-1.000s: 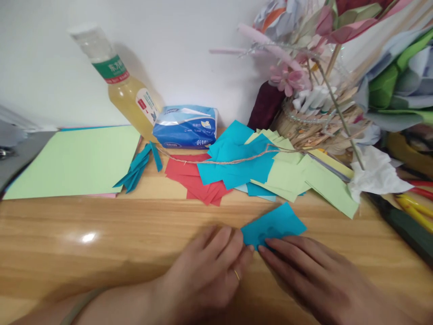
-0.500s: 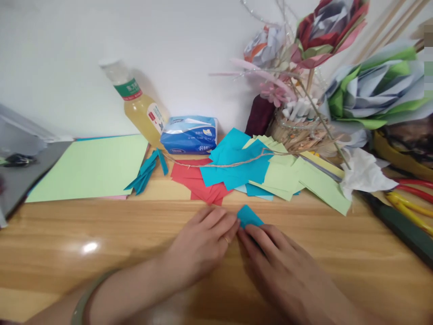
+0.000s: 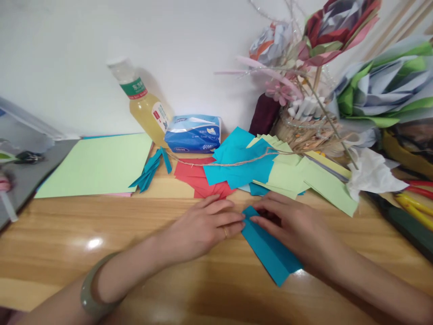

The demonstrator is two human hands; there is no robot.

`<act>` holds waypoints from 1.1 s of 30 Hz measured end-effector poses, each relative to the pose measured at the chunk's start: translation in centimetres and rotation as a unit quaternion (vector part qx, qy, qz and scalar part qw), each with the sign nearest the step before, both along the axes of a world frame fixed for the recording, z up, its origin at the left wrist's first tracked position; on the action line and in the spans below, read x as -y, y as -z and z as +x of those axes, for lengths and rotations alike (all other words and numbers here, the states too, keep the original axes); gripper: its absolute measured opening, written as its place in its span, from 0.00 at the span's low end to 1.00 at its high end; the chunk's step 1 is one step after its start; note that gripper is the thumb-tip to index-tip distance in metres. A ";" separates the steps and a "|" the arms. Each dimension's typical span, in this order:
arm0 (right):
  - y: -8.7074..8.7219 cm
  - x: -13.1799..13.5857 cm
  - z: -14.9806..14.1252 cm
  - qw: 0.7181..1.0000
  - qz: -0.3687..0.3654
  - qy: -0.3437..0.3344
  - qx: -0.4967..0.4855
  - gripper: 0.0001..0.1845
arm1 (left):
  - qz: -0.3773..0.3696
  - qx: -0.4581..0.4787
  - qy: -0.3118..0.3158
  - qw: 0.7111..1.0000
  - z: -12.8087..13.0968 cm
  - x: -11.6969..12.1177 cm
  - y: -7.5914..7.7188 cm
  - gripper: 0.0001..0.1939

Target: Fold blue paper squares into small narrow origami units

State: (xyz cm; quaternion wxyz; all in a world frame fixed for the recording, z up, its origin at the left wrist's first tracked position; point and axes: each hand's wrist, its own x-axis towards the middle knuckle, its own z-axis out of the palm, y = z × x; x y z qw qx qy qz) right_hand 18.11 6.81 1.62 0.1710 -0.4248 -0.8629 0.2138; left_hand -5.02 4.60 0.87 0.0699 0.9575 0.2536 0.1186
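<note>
a wooden table (image 3: 189, 289) runs out in front of the tissue pack (image 3: 192, 135); green sheets (image 3: 94, 164) lie left of it. before the pack, the left hand (image 3: 203, 225) has its fingers near together, tips at the blue paper's edge; whether they grip, i cannot tell. the right hand (image 3: 291, 221) holds the far end narrowly. the folded blue paper (image 3: 270, 250) slants in front of the pack, rightward. creasing seems in hand; the next move likely calls for even pressure along the fold.

**Blue paper (image 3: 265, 248) partly hidden**

Your right hand (image 3: 294, 221) covers part of one side (you can't see all its fingertips); the top edge crops the red flower (image 3: 338, 29), the right edge the dark-green tool (image 3: 402, 225); small print on the tissue pack (image 3: 192, 134) is unreadable.
</note>
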 end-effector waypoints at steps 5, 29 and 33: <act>0.6 0.4 -0.3 0.999 0.011 -0.003 -0.042 0.08 | 0.042 -0.009 0.006 0.999 -0.4 -0.3 0.0 0.18; 2.3 0.5 1.4 0.973 0.174 -0.152 -0.027 0.10 | 0.096 -0.018 -0.010 0.995 1.0 0.7 -0.6 0.18; 2.6 0.6 1.2 0.984 0.134 -0.102 -0.065 0.13 | 0.077 -0.003 -0.026 0.997 1.1 0.8 -0.4 0.18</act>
